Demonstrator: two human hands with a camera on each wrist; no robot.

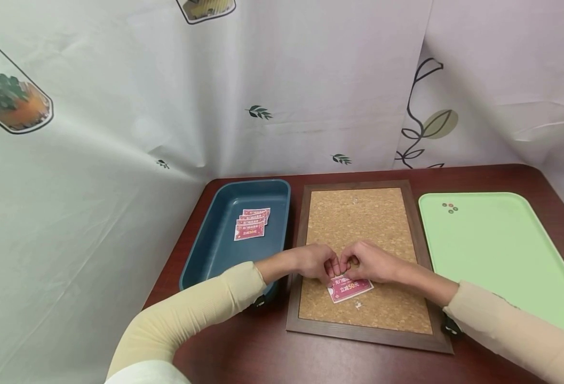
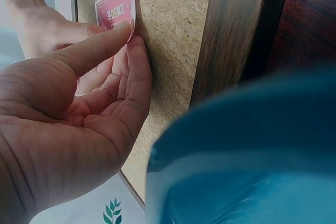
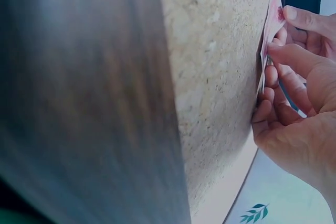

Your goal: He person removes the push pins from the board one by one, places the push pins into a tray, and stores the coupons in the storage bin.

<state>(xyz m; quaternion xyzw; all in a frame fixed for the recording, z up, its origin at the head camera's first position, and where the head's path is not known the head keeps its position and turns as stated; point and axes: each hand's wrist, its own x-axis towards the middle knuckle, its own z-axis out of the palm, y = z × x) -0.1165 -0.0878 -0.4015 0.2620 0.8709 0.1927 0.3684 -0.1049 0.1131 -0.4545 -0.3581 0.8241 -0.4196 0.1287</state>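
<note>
A pink-and-white paper coupon (image 1: pixel 349 288) lies tilted over the lower part of a framed cork board (image 1: pixel 358 224). My left hand (image 1: pixel 317 261) pinches its upper left corner; in the left wrist view the thumb of my left hand (image 2: pixel 68 98) lies on the printed face, fingers behind. At the top edge, my right hand (image 1: pixel 370 261) grips the coupon between thumb and curled fingers. In the right wrist view, my right hand (image 3: pixel 304 98) has a tiny dark greenish spot by its thumb tip; what it is cannot be told. Both hands' fingertips are close together.
On the left, a blue tray (image 1: pixel 214 229) contains several overlapping coupons (image 1: pixel 250 229). A light green tray (image 1: pixel 493 250) at right bears several small round pieces (image 1: pixel 451 208). Small whitish marks (image 1: pixel 358 305) show on the cork. Patterned sheeting (image 1: pixel 301 96) hangs behind the dark red table (image 1: pixel 243 352).
</note>
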